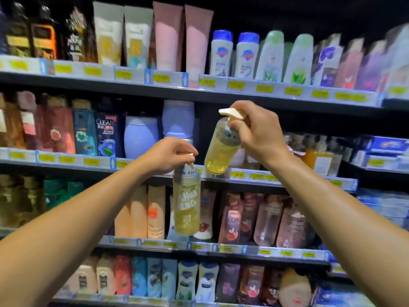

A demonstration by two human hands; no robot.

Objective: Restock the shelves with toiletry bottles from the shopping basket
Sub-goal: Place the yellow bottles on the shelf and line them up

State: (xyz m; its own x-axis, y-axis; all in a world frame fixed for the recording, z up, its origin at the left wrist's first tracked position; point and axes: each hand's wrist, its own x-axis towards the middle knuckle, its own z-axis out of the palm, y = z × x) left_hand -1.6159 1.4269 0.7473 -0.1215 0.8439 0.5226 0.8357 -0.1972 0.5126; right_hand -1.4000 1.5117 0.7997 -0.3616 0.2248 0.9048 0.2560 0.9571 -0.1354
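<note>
Two hands (170, 155) (257, 131), two pump bottles (187, 202) (222, 147)

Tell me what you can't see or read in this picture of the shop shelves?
- Shopping basket: outside the head view, cut off by its edges.
- Pump top of the left bottle: hidden under the left hand and its fingers.
- Yellow price tags: too blurred to read.
- Neck of the right bottle: covered by the right hand.
- Top-left dark bottles: labels blurred.

yellow price tags (238, 174) along shelf edges, blue boxes (389, 145) stacked at right, pink tubes (168, 38) on top
</note>
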